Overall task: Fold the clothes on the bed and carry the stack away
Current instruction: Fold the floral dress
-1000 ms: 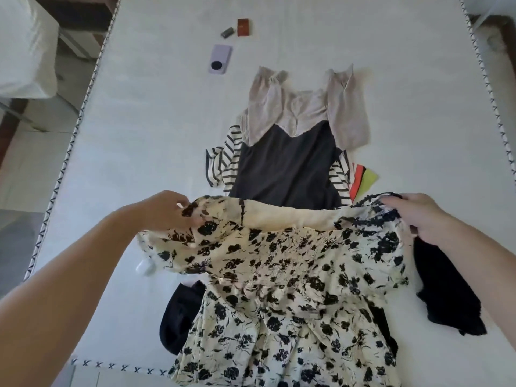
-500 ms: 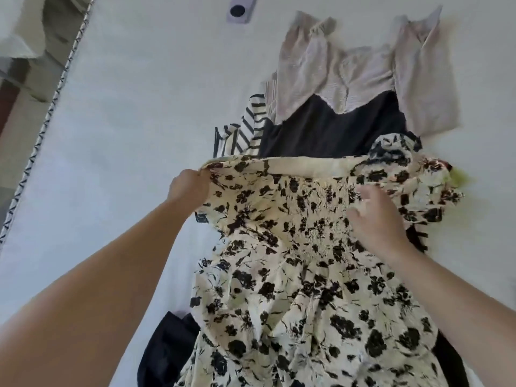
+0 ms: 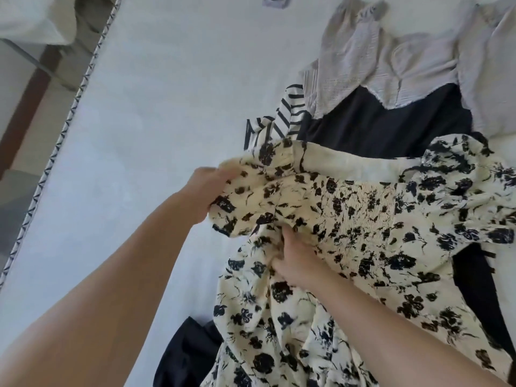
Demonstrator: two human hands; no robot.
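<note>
On the white bed (image 3: 145, 113), the cream dress with black flowers (image 3: 360, 219) lies over a dark garment (image 3: 391, 127), a striped top (image 3: 282, 118) and a pale beige top (image 3: 391, 60). The left hand (image 3: 208, 191) grips the dress's bunched left shoulder, while the right hand (image 3: 296, 261) pinches a fold of its fabric just below the smocked panel. A lilac device (image 3: 275, 0) at the top edge shows no legible writing; no label can be read on any garment.
</note>
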